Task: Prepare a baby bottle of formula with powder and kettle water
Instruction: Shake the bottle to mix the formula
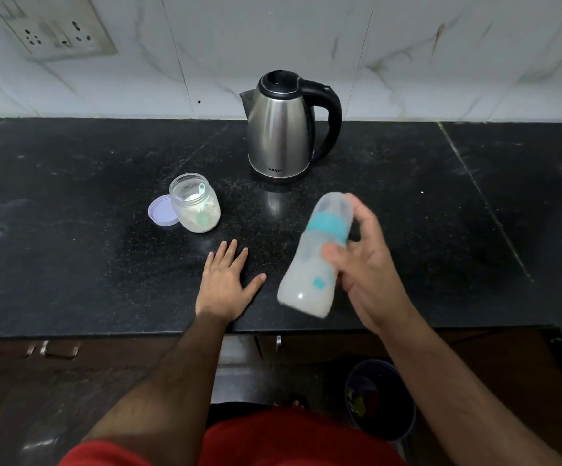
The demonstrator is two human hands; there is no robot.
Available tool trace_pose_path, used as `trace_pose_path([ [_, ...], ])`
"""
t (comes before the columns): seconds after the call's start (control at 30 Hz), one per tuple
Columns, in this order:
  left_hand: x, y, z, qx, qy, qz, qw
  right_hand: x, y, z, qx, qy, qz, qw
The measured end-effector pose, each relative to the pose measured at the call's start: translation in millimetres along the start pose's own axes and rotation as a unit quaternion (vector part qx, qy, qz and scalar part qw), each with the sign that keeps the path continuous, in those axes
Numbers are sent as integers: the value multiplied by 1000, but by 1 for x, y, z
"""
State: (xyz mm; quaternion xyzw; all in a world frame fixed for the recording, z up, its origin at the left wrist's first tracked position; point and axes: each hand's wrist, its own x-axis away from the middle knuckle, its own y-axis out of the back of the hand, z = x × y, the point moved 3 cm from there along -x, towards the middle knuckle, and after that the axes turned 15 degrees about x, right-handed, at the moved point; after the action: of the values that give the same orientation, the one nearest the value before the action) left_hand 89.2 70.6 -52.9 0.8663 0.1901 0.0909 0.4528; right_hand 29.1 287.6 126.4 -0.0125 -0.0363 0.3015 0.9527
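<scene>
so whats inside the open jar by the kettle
The jar holds pale powder and a white scoop. Something greenish shows low through the wall; unclear what.

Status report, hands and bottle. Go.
Right hand gripping capped baby bottle, tilted, milky, above the counter. Left hand flat on counter. Nothing obstructing.

Steel-and-black kettle (279, 129), speckled black counter (71, 196), teal-banded bottle (316, 257) seemingly milky, lilac lid (162, 210)

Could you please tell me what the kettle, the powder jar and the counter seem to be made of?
Kettle: brushed stainless steel by its streaky sheen, with a glossy black handle, probably plastic. Powder jar: clear, likely plastic, since the powder shows through. Counter: polished black speckled stone, probably granite.
</scene>
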Motion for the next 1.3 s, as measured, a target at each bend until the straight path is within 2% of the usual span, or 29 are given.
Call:
trace_pose_path([
  [0.07,0,-1,0,-2,-2,-4,1000,-7,7,3,-41,10,-82,996],
  [0.13,0,-1,1,-5,-2,-4,1000,-7,7,2,-53,6,-105,993],
  [0.17,0,-1,1,-7,-2,-1,1000,-5,5,-1,-44,-3,-89,995],
  [0.27,0,0,0,-1,1,7,1000,5,-6,-5,10,-32,24,999],
  [0.3,0,1,0,1,2,7,1000,6,-7,-5,18,-29,35,999],
  [0.47,0,0,0,-15,2,1,1000,-7,2,3,-74,-6,-97,993],
  [0.53,0,0,-1,-15,0,9,1000,-3,-3,-2,-45,-19,-69,996],
  [0.63,0,0,0,-6,1,16,1000,8,-11,-9,18,-35,48,998],
  [0.67,0,0,0,-3,3,13,1000,10,-11,-8,23,-27,62,997],
  [0.83,1,0,0,-15,2,6,1000,0,2,-1,-32,-2,-54,998],
  [0.9,0,0,0,-15,4,12,1000,4,-2,-5,-15,-11,-38,999],
  [1.0,0,0,-1,-6,7,17,1000,13,-10,-10,28,-27,48,998],
  [1.03,1,1,-1,-3,7,15,1000,14,-10,-9,29,-20,49,998],
  [1.17,1,1,-1,-13,2,8,1000,4,-1,-1,-16,9,-45,999],
  [1.23,2,1,-2,-9,1,10,1000,5,-2,-2,-8,9,-40,999],
  [1.3,1,1,-2,-4,2,18,1000,10,-7,-7,18,-6,2,1000],
])
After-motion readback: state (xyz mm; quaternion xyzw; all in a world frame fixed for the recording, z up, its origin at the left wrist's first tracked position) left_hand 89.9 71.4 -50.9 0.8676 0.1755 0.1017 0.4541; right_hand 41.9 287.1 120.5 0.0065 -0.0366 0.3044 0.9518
